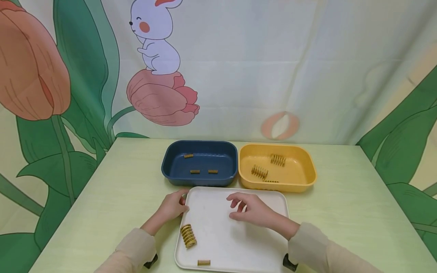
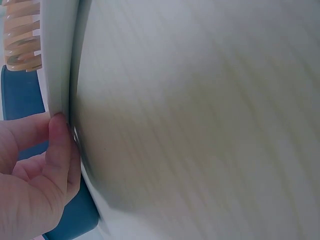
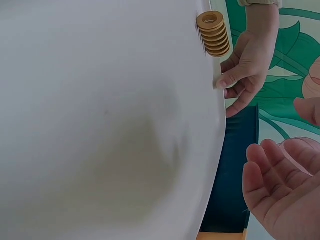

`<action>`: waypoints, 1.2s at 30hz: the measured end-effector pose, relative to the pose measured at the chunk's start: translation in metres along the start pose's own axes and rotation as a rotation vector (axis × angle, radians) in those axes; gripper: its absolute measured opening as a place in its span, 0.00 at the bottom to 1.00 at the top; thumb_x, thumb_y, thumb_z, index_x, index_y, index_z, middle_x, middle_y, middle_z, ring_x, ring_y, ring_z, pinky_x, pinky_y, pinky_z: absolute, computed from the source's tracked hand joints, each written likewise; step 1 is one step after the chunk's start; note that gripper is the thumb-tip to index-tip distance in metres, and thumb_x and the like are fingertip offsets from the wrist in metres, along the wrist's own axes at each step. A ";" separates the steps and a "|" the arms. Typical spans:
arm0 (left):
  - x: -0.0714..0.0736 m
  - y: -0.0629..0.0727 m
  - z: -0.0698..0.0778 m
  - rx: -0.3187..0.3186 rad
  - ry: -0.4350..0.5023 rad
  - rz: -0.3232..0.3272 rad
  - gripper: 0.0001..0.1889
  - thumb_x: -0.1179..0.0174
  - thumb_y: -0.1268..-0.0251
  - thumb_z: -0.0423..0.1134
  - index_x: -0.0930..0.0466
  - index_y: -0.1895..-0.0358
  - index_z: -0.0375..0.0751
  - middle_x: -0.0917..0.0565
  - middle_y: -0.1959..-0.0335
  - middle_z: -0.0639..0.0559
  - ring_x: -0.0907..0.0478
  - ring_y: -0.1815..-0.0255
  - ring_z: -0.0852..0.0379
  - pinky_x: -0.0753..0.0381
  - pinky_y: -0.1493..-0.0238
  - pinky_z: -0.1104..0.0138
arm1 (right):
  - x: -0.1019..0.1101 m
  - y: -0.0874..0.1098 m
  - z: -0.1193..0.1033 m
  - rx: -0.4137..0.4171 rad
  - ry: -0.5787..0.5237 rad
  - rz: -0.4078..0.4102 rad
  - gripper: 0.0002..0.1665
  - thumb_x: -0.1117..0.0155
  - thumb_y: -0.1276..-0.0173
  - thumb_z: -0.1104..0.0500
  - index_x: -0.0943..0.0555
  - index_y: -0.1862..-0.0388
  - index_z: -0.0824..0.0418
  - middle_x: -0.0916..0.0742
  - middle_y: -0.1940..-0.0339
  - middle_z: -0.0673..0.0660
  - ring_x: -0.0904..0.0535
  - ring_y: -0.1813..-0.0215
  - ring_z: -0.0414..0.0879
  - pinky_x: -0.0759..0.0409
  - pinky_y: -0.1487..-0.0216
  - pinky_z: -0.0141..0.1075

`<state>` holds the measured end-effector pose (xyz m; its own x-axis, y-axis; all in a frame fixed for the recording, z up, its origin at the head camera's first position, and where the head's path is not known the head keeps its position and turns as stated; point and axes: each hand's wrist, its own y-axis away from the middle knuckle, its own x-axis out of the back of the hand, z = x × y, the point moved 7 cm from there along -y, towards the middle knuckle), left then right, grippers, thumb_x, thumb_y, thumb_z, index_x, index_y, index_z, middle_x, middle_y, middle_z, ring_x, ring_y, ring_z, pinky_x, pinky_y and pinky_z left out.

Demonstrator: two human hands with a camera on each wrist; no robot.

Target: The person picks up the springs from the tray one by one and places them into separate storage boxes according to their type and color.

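Head view: left hand (image 1: 169, 206) grips the left rim of the white tray (image 1: 218, 227), which rests on the tabletop (image 1: 345, 212). Right hand (image 1: 253, 211) hovers above the tray, fingers loosely bent, released, holding nothing. Thick gold spring (image 1: 188, 236) lies tilted at the tray's left edge; thin spring (image 1: 204, 262) lies near its front edge. Behind the tray: blue bin (image 1: 199, 182), three small springs (image 1: 213, 171) inside; yellow bin (image 1: 278, 187) beside it, wider springs (image 1: 278, 160) inside, one partly hidden by the front wall.

The head view looks forward and down from above; both close wrist views share the tray's left rim (image 2: 56, 70).
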<state>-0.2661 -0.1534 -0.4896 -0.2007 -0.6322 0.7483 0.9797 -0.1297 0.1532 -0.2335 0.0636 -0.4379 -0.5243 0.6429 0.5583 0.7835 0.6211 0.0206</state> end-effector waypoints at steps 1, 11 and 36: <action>0.000 0.000 0.000 -0.001 0.000 0.000 0.26 0.42 0.55 0.26 0.31 0.46 0.34 0.29 0.79 0.51 0.34 0.84 0.61 0.35 0.82 0.71 | -0.001 0.000 0.000 -0.001 0.001 -0.001 0.23 0.37 0.45 0.57 0.27 0.50 0.63 0.20 0.63 0.61 0.24 0.69 0.39 0.27 0.69 0.28; 0.000 0.001 -0.001 -0.004 -0.002 0.004 0.26 0.42 0.55 0.25 0.31 0.46 0.33 0.29 0.80 0.51 0.34 0.85 0.61 0.35 0.83 0.71 | -0.013 0.001 0.003 -0.017 -0.004 -0.024 0.24 0.37 0.45 0.57 0.27 0.50 0.65 0.20 0.63 0.61 0.24 0.69 0.41 0.27 0.70 0.28; 0.000 0.000 0.000 0.003 0.002 0.004 0.25 0.42 0.54 0.26 0.30 0.47 0.34 0.29 0.79 0.51 0.34 0.84 0.61 0.35 0.83 0.72 | -0.038 0.001 -0.006 -0.068 -0.044 -0.046 0.25 0.36 0.47 0.56 0.27 0.50 0.64 0.20 0.64 0.60 0.25 0.71 0.40 0.28 0.73 0.28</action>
<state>-0.2667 -0.1533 -0.4893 -0.1965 -0.6344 0.7476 0.9805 -0.1247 0.1518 -0.2113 0.0375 -0.4542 -0.5731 0.6348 0.5183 0.7786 0.6190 0.1027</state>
